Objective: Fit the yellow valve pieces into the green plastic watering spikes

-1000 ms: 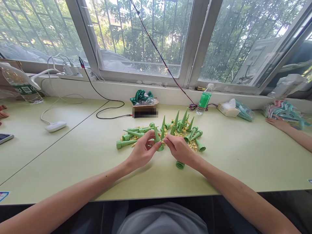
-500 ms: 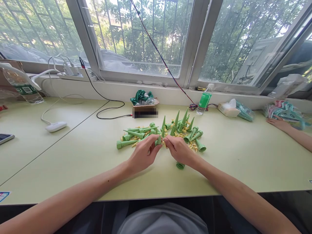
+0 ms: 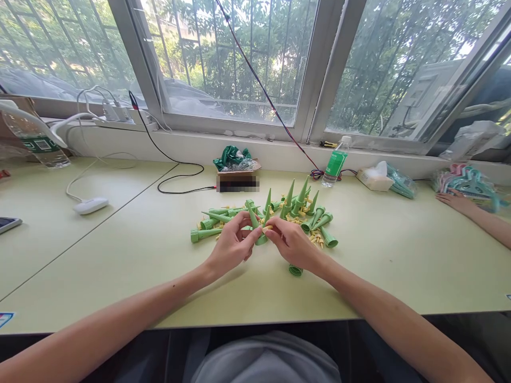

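Between the thumb and fingers of my left hand [image 3: 233,244] is a green plastic watering spike [image 3: 253,218], tilted with its tip up and leftward and its wide threaded end low. My right hand [image 3: 294,243] pinches a small yellow plastic valve [image 3: 268,228] close against the spike's side. Whether the valve sits in the spike is too small to tell. Behind both hands spreads a pile of green spikes, some upright like the tall spike [image 3: 301,198], others lying down like the spike [image 3: 329,238]. Loose yellow valves [image 3: 318,240] are scattered among them. One spike's open end [image 3: 295,271] shows below my right wrist.
At the back stand a small box with green plastic [image 3: 236,165] and a water bottle [image 3: 335,162]. A tissue box [image 3: 374,178] is farther right. Another person's hand [image 3: 455,201] rests by bagged hangers [image 3: 473,183]. Cables and a white device [image 3: 91,206] lie left.
My left hand has opened its grip somewhat and turned the spike, so more of its length shows. The yellow valve in my right hand is now visible at the spike's side.
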`<state>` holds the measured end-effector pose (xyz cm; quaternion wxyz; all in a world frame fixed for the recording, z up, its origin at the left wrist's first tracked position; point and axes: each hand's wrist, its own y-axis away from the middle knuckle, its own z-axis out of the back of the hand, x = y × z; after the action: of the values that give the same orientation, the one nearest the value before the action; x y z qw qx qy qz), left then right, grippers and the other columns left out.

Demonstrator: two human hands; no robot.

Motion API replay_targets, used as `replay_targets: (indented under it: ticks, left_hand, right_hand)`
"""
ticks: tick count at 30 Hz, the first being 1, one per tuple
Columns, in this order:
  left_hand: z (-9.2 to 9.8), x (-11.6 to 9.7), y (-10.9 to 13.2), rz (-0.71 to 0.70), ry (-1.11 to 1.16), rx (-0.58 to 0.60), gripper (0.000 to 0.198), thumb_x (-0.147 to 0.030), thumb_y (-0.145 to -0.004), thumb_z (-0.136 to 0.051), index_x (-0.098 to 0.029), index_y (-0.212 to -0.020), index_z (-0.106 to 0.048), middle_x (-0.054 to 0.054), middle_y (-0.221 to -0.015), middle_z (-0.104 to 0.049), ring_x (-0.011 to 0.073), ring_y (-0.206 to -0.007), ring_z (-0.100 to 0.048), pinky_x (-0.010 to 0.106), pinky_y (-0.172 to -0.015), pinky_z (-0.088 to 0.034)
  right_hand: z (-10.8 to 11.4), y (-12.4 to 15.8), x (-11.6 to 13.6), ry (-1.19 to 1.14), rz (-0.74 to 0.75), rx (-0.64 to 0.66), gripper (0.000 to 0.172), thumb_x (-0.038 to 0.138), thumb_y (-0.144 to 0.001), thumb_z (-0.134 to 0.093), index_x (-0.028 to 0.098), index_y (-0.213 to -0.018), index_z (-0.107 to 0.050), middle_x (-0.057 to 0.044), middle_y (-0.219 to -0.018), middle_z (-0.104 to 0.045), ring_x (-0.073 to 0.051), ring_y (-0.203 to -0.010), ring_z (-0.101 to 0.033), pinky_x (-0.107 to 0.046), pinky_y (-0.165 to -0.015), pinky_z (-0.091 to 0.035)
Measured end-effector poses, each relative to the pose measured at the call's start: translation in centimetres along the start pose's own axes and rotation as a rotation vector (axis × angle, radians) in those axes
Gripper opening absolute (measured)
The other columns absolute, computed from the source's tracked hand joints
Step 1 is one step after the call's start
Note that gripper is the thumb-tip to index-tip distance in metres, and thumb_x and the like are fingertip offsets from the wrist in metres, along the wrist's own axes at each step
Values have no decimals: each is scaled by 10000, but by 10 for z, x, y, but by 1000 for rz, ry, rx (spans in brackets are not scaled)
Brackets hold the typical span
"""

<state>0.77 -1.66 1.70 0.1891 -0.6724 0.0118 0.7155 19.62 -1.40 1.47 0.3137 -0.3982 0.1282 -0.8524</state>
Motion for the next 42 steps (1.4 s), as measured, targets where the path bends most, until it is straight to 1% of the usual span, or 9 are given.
replay_targets:
  ticks: [3, 9, 14, 18, 22, 24, 31, 35, 42]
  left_hand:
    - [0, 2, 0, -27, -16, 17, 288, -405, -884, -669, -197, -1039, -543, 6, -908, -609, 26, -411, -441, 183, -328, -377]
    - [1, 3, 0, -112, -79, 15, 235, -386, -916, -627, -201, -1037, -548, 30, -1000, -608, 31, -469, -471, 181, -358, -379]
    - [2, 7, 3, -203, -259, 7, 188, -342, -921, -622, -201, -1028, -560, -14, -785, -570, 57, -479, -479, 194, -417, -400]
    - [-1, 10, 5, -320, -411, 18, 111, -276, -918, -602, -193, -983, -565, -19, -725, -562, 85, -536, -528, 209, -497, -445]
    - [-1, 12, 6, -409, -520, 4, 54, -222, -919, -572, -199, -967, -558, -51, -651, -487, 77, -518, -478, 194, -484, -397]
    - [-1, 12, 6, -425, -539, -1, 39, -215, -919, -569, -200, -950, -549, -57, -634, -468, 79, -520, -471, 190, -476, -378]
    - [-1, 11, 6, -428, -562, 6, 50, -202, -925, -557, -199, -974, -553, -75, -597, -457, 80, -499, -425, 204, -510, -401]
    - [-1, 10, 6, -463, -597, -16, 55, -182, -910, -576, -202, -957, -556, -89, -567, -434, 77, -486, -431, 201, -502, -370]
    - [0, 10, 8, -521, -615, -20, 66, -173, -898, -597, -198, -957, -579, -87, -575, -470, 67, -475, -456, 195, -522, -408]
  right_hand:
    - [-1, 0, -2, 1, 11, -1, 239, 369, -1042, -407, 206, -904, -516, 22, -678, -521, -131, -575, -437, -241, -585, -336]
    - [-1, 1, -2, 44, 12, 6, 264, 402, -1043, -394, 221, -860, -456, 28, -671, -471, -133, -575, -402, -239, -583, -314]
    - [-2, 1, -5, 89, 8, 14, 367, 430, -1056, -312, 225, -758, -373, 22, -654, -441, -126, -556, -387, -240, -588, -313]
    - [-2, 2, -5, 131, -28, 25, 399, 404, -1060, -255, 218, -719, -348, 25, -613, -410, -116, -531, -363, -239, -578, -291]
    - [-2, 2, -2, 160, -51, 28, 404, 394, -1057, -257, 214, -703, -329, 30, -585, -377, -107, -512, -316, -240, -558, -260]
    - [-2, 1, -2, 169, -44, 30, 407, 396, -1055, -259, 213, -697, -325, 30, -579, -365, -106, -510, -296, -243, -554, -251]
    - [-3, 1, -3, 154, -32, 16, 415, 404, -1052, -259, 210, -690, -319, 31, -577, -348, -106, -514, -276, -256, -553, -225]
    - [-4, 1, -3, 149, -35, 7, 423, 413, -1052, -256, 210, -686, -315, 32, -576, -339, -107, -518, -268, -258, -557, -217]
    - [-3, 1, -2, 146, -51, 6, 457, 445, -1053, -239, 208, -674, -335, 29, -577, -348, -111, -524, -268, -257, -566, -224]
